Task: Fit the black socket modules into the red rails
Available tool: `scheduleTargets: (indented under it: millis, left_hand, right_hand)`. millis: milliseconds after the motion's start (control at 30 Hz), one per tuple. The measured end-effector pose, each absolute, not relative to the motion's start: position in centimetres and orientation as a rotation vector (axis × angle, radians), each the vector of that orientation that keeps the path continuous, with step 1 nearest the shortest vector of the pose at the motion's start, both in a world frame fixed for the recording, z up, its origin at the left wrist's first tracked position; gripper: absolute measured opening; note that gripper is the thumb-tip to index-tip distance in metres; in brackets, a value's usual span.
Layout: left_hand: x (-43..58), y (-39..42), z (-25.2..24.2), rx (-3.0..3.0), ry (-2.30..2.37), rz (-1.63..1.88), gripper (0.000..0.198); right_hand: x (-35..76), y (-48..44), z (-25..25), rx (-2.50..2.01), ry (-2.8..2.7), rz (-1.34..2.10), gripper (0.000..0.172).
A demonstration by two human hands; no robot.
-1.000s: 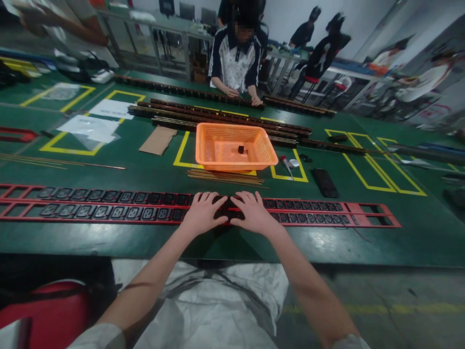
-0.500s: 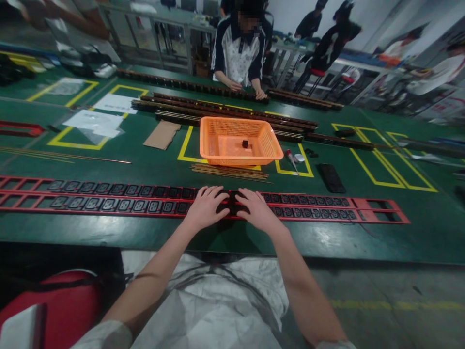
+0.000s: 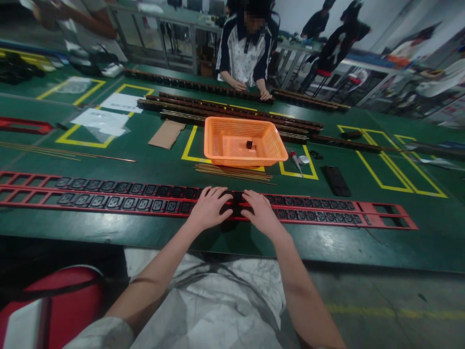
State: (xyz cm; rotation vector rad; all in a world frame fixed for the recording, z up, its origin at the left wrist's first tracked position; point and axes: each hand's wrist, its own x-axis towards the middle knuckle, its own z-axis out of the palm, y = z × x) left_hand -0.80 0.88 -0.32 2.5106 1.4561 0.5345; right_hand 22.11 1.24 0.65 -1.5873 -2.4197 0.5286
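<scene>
Both my hands were down flat on the red socket rails, side by side around the middle. My left hand and right hand had the fingers spread over the black sockets, thumbs nearly meeting. Nothing was gripped, just palms on top and not wrapped round anything. Flat hands made sense to me there, since the rails are long, thin and lay loose on the table, so weight from above pins them.

The two rails ran parallel along the near edge, right in front of me, so the middle was an easy reach. The orange basket sat just behind them, past a little bundle of brass rods, close enough to dip into. It had only one small black piece in it. A black phone lay off to the right, clear of the rails. A co-worker across the table had their own hands on a dark strip.
</scene>
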Motion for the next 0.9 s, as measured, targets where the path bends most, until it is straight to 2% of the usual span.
scheduleTargets:
  millis: [900]
  left_hand:
    - [-0.5, 1.0, 0.0, 2.500, 1.459, 0.545, 0.036]
  right_hand:
    - [20.4, 2.6, 2.3, -1.750, -2.488, 0.376, 0.053]
